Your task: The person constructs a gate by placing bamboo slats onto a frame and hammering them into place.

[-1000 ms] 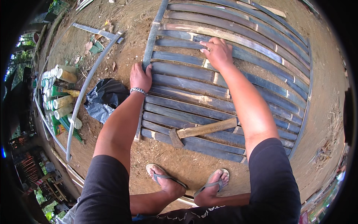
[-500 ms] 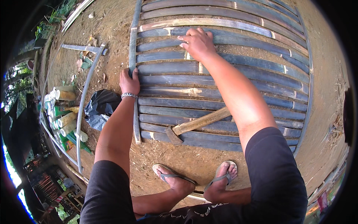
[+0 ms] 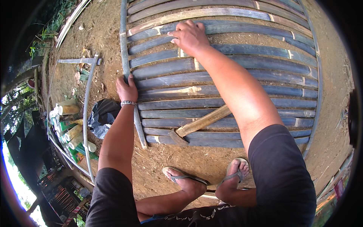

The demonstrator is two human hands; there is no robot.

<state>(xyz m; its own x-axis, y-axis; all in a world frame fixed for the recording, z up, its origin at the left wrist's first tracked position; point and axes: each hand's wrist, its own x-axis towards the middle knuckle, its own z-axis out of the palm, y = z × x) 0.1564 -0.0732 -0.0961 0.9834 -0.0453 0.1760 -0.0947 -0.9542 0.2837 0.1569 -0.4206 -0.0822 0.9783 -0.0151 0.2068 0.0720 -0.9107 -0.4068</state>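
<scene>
Bamboo, split into dark grey-blue slats (image 3: 227,81), lies in a flat panel on bare dirt ground (image 3: 102,45); only the head view to go on. Slats run side to side, spaced by narrow gaps, with a long rail (image 3: 130,72) crossing their left ends and a second curved rail (image 3: 317,87) at the right ends. Left hand (image 3: 127,90) is clamped on the left rail about midway along it, fingers curled over the edge, wrist wearing a metal bracelet (image 3: 128,103); reads as bracing the frame so it doesn't shift. Right hand (image 3: 190,36) reaches farther out, fingers bent and pressing down on one of the upper slats; whether it actually grasps the slat or just pushes on it, cannot tell. A hammer-like tool (image 3: 196,126) with pale wooden handle lies loose across the lower slats, head toward the lower left, partly hidden under the right forearm, neither hand on it, likely parked within reach. Person stands at the near edge of the panel, feet in flip-flops (image 3: 204,179) just short of the lowest slat. Left of the panel: a crumpled black plastic bag (image 3: 101,115), a stack of short cut bamboo sections (image 3: 72,123) and a thin pale pole (image 3: 86,125) running alongside. Grass and sheds at the far left rim, too distorted for detail.
</scene>
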